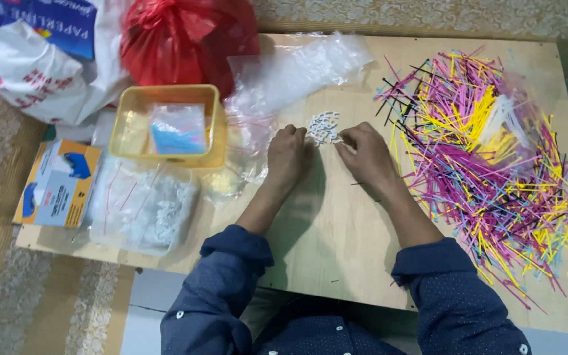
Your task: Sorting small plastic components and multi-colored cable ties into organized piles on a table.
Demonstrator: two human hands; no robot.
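- A yellow plastic tray [126, 125] sits at the far left of the wooden surface [336, 250], with a small clear packet [179, 128] of blue and pink bits lying inside it.
- Just behind the tray stands a knotted red plastic bag [185, 36]; to the left of that, a white carrier bag [27, 72] with red print and a blue printed package [41, 20].
- Left of the tray and nearer the person lies a flat orange and blue cardboard box [57, 184]; right beside the box, in front of the tray, is a clear bag [142, 207] of small white pieces.
- Crumpled clear plastic wrap [290, 69] spreads to the right of the tray.
- A small heap of tiny white pieces [324, 126] lies to the right of the tray, between the 2 hands and just beyond them.
- The left hand [288, 154] is curled loosely, its fingers [295, 133] at the heap's left edge; I cannot tell what they hold.
- The right hand [366, 158] has its fingers [344, 139] pinched at the heap's right edge, seemingly on 1 white piece.
- Far right of the tray lies a wide tangle of thin pink, yellow, blue and black sticks [494, 171].
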